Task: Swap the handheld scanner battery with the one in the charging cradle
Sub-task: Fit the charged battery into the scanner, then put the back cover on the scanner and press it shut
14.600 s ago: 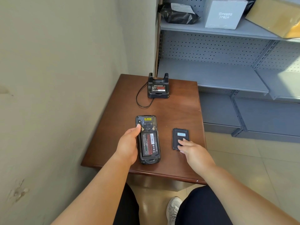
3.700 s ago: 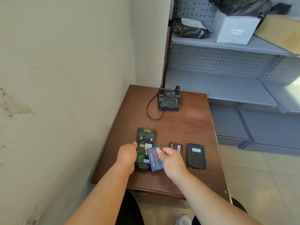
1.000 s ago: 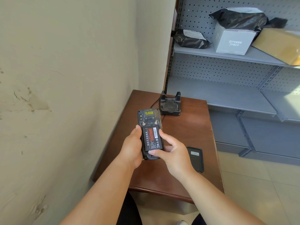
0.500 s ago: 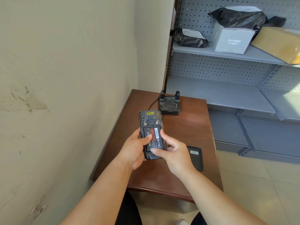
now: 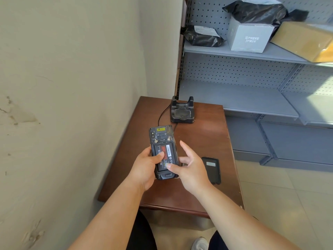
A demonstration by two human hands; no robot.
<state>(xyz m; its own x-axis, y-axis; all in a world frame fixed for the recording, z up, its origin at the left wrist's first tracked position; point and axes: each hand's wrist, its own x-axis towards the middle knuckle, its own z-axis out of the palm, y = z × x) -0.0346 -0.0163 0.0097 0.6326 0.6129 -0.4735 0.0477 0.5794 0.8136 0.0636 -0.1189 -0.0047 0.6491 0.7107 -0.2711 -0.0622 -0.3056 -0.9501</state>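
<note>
Holding handheld scanner back-up above tabletop in left hand, fingers clamping round its left edge, thumb pressing on battery. Sitting label-up in the scanner's open compartment, between both thumbs: that battery. Touching its lower right corner with right hand thumb, other fingers standing apart, index pointing clear. Lying on tabletop just right: back cover. Standing at far edge: charging cradle.

A pale grey cardboard box, a labelled black plastic parcel and a yellowish-brown carton are kept on grey perforated metal shelving.
</note>
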